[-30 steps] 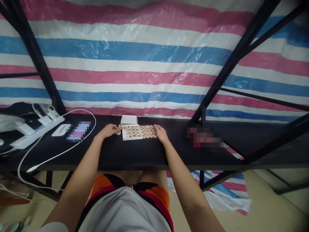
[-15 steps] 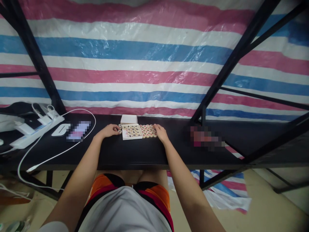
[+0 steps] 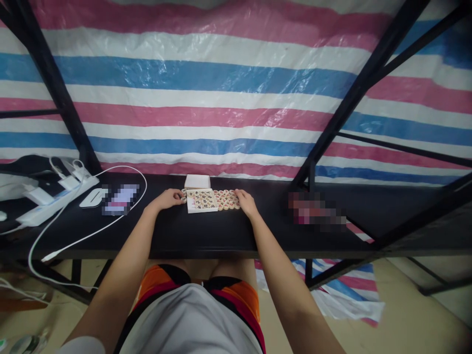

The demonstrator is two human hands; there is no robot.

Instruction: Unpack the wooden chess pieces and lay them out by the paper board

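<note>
A white box (image 3: 202, 208) lies on the black tabletop, with round Chinese chess pieces (image 3: 202, 198) marked in black in rows inside it. My left hand (image 3: 170, 198) is at the box's left side, its fingers closed at a loose Chinese chess piece (image 3: 183, 200) there. To the right of the box, several red-marked Chinese chess pieces (image 3: 226, 200) lie packed in rows. My right hand (image 3: 245, 201) rests against the right end of these rows, fingers stretched out and touching the outer pieces. A white box lid (image 3: 197, 181) lies just behind the box.
On the left are a white power strip (image 3: 61, 199) with chargers, a white cable (image 3: 110, 225), a small white device (image 3: 93, 198) and a blurred phone (image 3: 121, 199). A blurred reddish item (image 3: 309, 209) lies on the right. Black metal posts (image 3: 334, 120) and a striped sheet (image 3: 206, 118) stand behind.
My left hand's fingers have shifted very slightly at the loose piece beside the box. My right hand, the box and the rows look the same.
</note>
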